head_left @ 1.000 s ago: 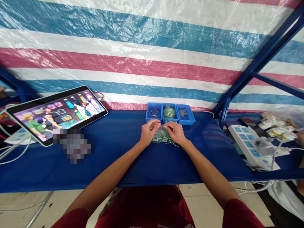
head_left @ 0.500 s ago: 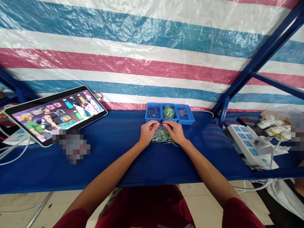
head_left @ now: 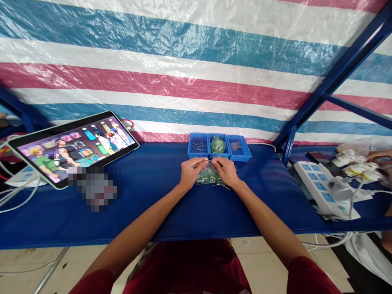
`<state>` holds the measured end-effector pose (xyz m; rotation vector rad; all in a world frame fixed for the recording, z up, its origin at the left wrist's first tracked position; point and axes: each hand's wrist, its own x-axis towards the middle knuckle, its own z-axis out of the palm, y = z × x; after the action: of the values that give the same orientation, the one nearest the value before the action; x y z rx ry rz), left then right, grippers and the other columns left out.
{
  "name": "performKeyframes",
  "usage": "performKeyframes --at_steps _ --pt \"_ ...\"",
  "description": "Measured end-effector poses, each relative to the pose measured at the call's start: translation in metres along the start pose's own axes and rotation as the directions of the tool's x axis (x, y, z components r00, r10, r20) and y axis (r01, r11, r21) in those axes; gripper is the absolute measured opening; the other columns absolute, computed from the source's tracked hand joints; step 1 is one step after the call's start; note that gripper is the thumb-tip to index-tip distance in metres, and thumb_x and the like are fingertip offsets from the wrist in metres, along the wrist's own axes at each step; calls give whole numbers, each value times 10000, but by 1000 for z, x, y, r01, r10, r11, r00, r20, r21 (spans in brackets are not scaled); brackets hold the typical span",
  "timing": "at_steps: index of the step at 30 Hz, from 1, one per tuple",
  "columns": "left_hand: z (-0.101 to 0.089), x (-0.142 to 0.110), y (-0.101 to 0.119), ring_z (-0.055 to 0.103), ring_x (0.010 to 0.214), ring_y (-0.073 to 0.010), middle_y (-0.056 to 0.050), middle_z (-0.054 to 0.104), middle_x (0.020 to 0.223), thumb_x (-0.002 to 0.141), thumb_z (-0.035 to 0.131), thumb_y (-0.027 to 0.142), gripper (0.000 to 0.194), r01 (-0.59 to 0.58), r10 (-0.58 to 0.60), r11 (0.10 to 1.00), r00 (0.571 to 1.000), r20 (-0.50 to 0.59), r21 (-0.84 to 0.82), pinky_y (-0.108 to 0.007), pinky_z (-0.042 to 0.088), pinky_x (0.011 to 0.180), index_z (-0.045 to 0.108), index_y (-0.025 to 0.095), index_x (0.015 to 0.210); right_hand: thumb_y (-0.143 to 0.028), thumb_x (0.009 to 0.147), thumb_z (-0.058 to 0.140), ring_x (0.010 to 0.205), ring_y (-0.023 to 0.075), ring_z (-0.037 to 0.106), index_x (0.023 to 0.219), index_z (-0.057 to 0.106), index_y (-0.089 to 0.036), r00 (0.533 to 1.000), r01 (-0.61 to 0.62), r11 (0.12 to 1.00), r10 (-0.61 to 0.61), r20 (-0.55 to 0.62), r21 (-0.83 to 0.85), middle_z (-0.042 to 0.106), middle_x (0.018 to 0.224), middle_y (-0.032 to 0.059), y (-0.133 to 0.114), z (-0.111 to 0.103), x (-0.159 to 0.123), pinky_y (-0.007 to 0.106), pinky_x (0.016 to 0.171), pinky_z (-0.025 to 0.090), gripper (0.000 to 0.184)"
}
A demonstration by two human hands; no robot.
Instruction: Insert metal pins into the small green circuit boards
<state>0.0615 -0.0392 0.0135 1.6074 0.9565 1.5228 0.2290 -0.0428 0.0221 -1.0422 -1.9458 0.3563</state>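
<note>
My left hand (head_left: 191, 171) pinches a thin, light, pin-like piece (head_left: 206, 159) between thumb and fingertips. Close beside it, my right hand (head_left: 226, 170) is closed in a pinch, and what its fingertips hold is too small to make out. Under and between both hands lies a pile of small green packets (head_left: 204, 177) mixed with thin metal pins (head_left: 225, 185). Just beyond my hands stand three joined blue bins. The left bin (head_left: 194, 155) contains loose metal pins, the middle bin (head_left: 227, 154) green packets, and the right bin (head_left: 243, 157) small clear pieces.
A tablet (head_left: 76, 147) playing a cartoon leans at the left of the blue table (head_left: 137, 179), near a blurred-out object (head_left: 99, 191). On the right are a power strip (head_left: 315, 181), white bottle-like items (head_left: 349, 157) and another person's hand (head_left: 379, 157). A blue frame post (head_left: 324, 87) rises there.
My left fingers have shifted slightly, and the thin piece now shows at their tips. Both hands stay over the pile. Another person's hand has become visible at the right edge.
</note>
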Motion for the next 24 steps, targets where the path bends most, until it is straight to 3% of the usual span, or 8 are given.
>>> performKeyframes --at_steps 4,6,9,13,16,19,24 --pt "1 -1 1 623 572 -135 -67 715 786 828 672 419 283 -67 68 997 998 -5 43 -243 532 525 741 147 862 -410 988 385 624 149 571 778 627 -187 1000 12 1000 -12 25 -8 612 665 26 3 3 -1 259 648 436 390" --pt "0 -1 5 645 632 -146 -77 724 847 854 648 397 258 -156 159 980 987 -17 121 -261 553 587 744 158 868 -412 980 400 651 160 593 860 653 -184 1000 -11 1000 11 -13 -24 644 711 40 3 3 -1 268 664 451 362" --pt "-5 4 13 663 731 -162 -78 729 921 889 612 353 217 -303 329 910 943 -45 282 -294 561 700 749 185 896 -423 971 404 679 178 621 964 665 -182 993 -78 996 75 -96 -31 676 765 57 2 2 -1 288 685 475 355" --pt "-15 27 14 666 801 -187 -81 729 944 907 589 348 219 -354 426 825 902 -73 441 -324 538 772 745 201 953 -427 968 398 667 187 631 957 671 -175 984 -110 994 106 -146 -22 675 734 57 2 0 0 299 679 483 372" --pt "-24 48 3 659 789 -189 -72 722 876 914 577 355 241 -330 397 777 918 -11 536 -305 506 771 736 196 1001 -430 966 398 653 185 625 943 673 -183 985 -102 994 97 -141 -28 672 725 54 3 0 0 297 668 479 371" --pt "-32 53 -7 638 720 -165 -53 698 836 922 557 367 268 -274 302 730 951 63 626 -260 470 700 709 199 1065 -422 958 409 618 180 605 918 676 -186 985 -107 993 100 -141 -47 665 711 51 3 2 0 292 634 468 359" --pt "-39 31 -11 594 652 -136 -31 671 810 945 481 371 281 -398 197 685 908 370 610 -234 414 639 701 205 891 -384 928 450 584 172 585 849 675 -185 979 -134 988 120 -165 -74 672 703 51 6 3 1 287 610 458 310"
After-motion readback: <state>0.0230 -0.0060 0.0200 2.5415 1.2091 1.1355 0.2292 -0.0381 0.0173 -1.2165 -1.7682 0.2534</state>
